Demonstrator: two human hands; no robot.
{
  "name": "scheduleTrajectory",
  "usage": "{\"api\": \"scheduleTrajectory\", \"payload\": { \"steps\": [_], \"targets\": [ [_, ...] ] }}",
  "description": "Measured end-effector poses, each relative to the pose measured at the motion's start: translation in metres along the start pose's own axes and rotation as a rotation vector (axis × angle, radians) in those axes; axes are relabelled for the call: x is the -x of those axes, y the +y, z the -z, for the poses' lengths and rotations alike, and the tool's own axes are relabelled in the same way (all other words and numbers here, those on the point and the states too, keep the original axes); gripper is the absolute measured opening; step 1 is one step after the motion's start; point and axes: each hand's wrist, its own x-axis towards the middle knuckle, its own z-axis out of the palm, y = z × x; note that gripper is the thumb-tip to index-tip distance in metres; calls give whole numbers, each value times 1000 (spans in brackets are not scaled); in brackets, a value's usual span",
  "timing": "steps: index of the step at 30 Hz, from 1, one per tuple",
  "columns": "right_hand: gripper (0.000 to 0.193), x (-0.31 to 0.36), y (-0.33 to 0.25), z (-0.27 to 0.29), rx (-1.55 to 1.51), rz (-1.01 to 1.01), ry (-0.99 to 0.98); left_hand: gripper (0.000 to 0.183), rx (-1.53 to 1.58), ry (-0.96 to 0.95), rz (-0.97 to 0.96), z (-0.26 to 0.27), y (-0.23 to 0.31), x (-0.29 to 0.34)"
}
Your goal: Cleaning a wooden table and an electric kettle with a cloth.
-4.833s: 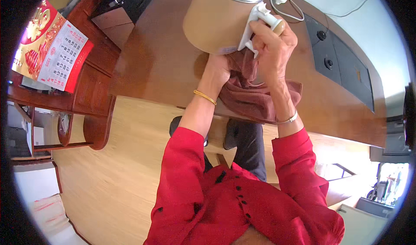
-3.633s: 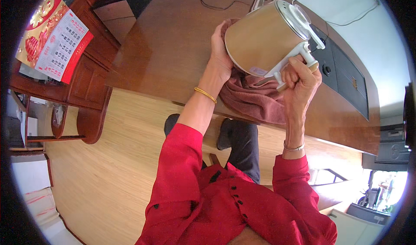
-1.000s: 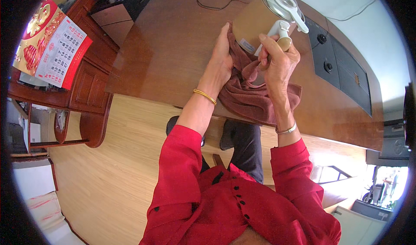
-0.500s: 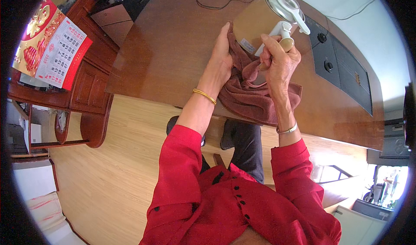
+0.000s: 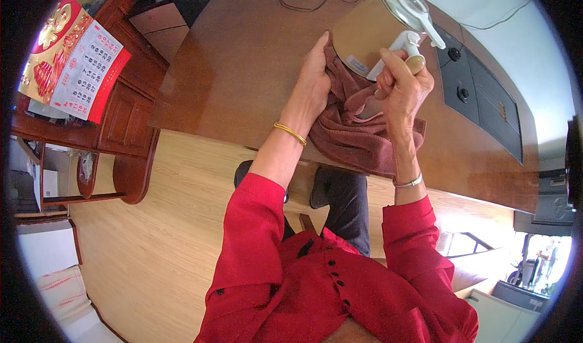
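Observation:
A beige electric pot (image 5: 363,34) is tilted above the table, its clear lid (image 5: 412,9) and white lid handle toward the upper right. My right hand (image 5: 408,88) is closed round the pot's white-and-beige side handle (image 5: 415,62). At the pot's underside my left hand (image 5: 318,70) holds a reddish-brown towel (image 5: 355,138). Most of the left fingers are hidden behind the towel and the pot. The towel bunches up between my two wrists and drapes down to the table's near edge.
The brown wooden table (image 5: 237,82) carries a black panel with knobs (image 5: 486,94) at right. A dark cable (image 5: 303,6) lies at the back. To the left are a red-and-gold wall calendar (image 5: 79,64) and a wooden cabinet (image 5: 127,109).
The pot has shifted a little to the right, along with my right hand on its handle. My left hand and the towel moved slightly the same way.

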Motion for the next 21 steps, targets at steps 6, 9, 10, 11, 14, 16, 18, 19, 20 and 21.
{"api": "scheduleTrajectory", "payload": {
  "steps": [6, 9, 10, 11, 14, 16, 18, 19, 20, 21],
  "targets": [
    [14, -2, -9, 13, -98, -20, -63, 38, -44, -7, -28, -14, 3, 13],
    [16, 0, -16, 18, -116, -41, -137, 42, -36, 35, -56, -18, 8, 15],
    [16, 0, -18, 22, -124, -51, -191, 45, -33, 91, -83, -23, 9, 16],
    [16, 0, -17, 25, -122, -52, -189, 45, -32, 91, -80, -27, 10, 19],
    [17, -3, -11, 33, -172, -60, -248, 49, -141, 92, -192, -37, 11, 29],
    [18, -6, -5, 37, -225, -33, -279, 51, -131, 48, -175, -40, 11, 31],
    [18, -7, 1, 37, -192, -22, -253, 52, -131, 31, -164, -41, 12, 35],
    [18, -8, 1, 36, -154, -7, -224, 53, -126, 11, -150, -42, 11, 36],
    [18, -8, 1, 36, -152, -5, -221, 53, -127, 8, -147, -44, 11, 37],
    [17, -7, 0, 34, -115, 32, -184, 54, -110, -6, -117, -46, 11, 37]
  ]
}}
